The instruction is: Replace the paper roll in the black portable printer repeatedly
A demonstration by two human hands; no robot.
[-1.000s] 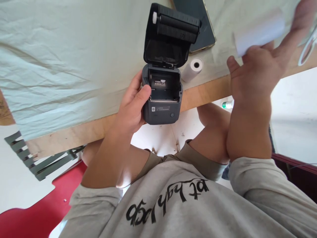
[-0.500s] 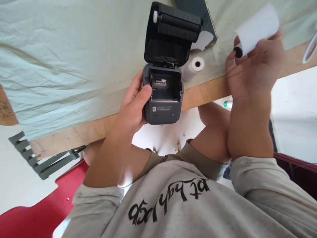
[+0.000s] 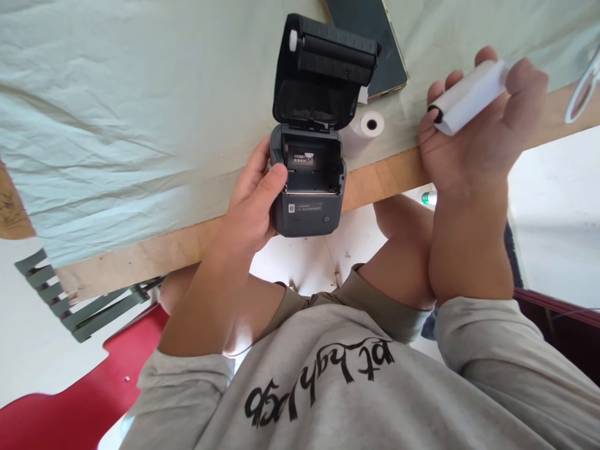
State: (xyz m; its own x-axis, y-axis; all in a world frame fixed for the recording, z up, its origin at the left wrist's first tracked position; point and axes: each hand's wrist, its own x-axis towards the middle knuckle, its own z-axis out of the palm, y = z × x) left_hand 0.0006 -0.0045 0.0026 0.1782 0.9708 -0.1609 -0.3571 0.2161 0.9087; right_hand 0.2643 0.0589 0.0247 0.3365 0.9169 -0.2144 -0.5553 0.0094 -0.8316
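My left hand point(image 3: 255, 203) grips the left side of a dark grey label printer point(image 3: 307, 215), thumb on its upper rim. The printer's black lid point(image 3: 323, 75) is tipped fully back, and no roll lies in the bay, where a small printed sticker shows. At the right, my right hand point(image 3: 482, 125) has its fingers curled round a white paper roll point(image 3: 473, 97) with a dark core end. A second white paper roll point(image 3: 368, 128) stands on the cloth just right of the printer.
A dark flat device point(image 3: 370, 44), perhaps a phone or tablet, lies behind the lid. Pale cloth point(image 3: 140, 125) covers the table, whose bare wooden edge point(image 3: 384, 178) runs in front. A white loop point(image 3: 584, 94) is at the far right. Below left is a red chair point(image 3: 89, 394).
The loose paper tail on the roll in my right hand now lies against it, and the fingers have closed further round the roll. My left hand and the printer have barely moved.
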